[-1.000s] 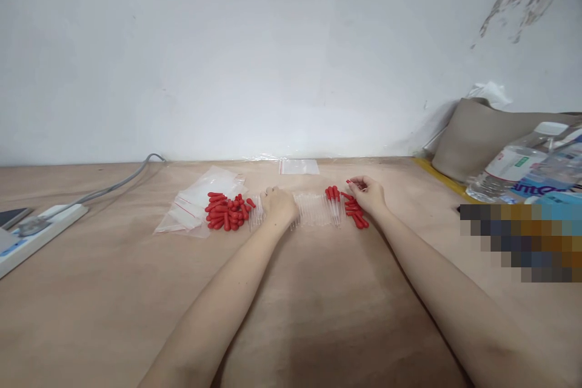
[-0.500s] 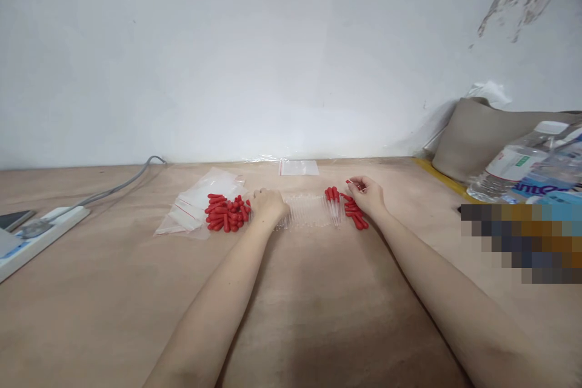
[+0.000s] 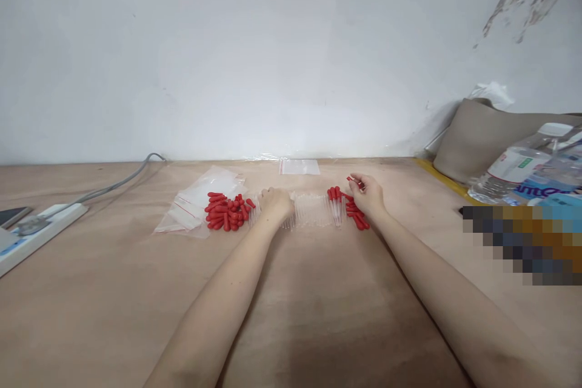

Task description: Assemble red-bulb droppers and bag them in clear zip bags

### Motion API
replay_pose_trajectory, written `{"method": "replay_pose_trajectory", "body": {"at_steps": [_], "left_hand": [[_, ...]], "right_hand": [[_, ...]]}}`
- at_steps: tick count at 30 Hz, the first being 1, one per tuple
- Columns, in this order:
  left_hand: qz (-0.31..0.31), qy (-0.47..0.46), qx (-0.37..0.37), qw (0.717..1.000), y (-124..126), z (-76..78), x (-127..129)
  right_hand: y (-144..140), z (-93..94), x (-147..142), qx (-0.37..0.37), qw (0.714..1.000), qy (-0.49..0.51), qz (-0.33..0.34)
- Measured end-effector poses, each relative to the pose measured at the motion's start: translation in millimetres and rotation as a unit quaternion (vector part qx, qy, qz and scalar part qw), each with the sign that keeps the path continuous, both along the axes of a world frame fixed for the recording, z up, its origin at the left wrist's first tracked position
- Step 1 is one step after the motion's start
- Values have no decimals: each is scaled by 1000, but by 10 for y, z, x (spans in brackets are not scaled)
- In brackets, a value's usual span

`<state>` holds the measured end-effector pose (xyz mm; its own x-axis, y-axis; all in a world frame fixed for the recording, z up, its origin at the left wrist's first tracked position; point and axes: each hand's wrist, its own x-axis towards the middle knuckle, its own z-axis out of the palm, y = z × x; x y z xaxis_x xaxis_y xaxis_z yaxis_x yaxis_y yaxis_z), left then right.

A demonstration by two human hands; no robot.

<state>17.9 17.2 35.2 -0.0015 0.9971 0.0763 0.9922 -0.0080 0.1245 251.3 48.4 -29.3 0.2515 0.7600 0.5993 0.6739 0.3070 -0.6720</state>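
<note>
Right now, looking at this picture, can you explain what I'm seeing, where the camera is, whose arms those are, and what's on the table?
The camera sits on a person's head, looking forward and down, so the two bare arms reaching in are that person's own. No machine is involved. The left hand rests on a row of clear plastic droppers lying on the wooden table. The right hand pinches a small red rubber bulb in its grip. A pile of red bulbs lies left of the row, beside clear zip bags. A few droppers with red bulbs fitted lie by the right hand. Water bottles stand far right, a power strip far left.
</note>
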Motion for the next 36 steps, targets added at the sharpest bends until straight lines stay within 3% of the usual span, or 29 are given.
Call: {"method": "replay_pose_trajectory", "body": {"at_steps": [5, 8, 11, 15, 20, 36], "left_hand": [[-105, -36, 54, 992, -205, 69, -143], [-254, -63, 163, 951, -379, -41, -411], [-336, -80, 212, 914, -520, -205, -702], [-332, -142, 232, 903, -602, -378, -884], [-347, -182, 232, 890, -611, -492, -836], [-389, -170, 212, 880, -598, -546, -848]], "right_hand": [[-264, 225, -392, 63, 989, -58, 119], [-521, 306, -674, 59, 977, -64, 196], [-750, 296, -877, 30, 963, -77, 258], [-909, 203, -1008, 14, 949, -103, 298], [-973, 137, -1011, 4, 942, -121, 313], [-1009, 103, -993, 5, 930, -128, 345]]}}
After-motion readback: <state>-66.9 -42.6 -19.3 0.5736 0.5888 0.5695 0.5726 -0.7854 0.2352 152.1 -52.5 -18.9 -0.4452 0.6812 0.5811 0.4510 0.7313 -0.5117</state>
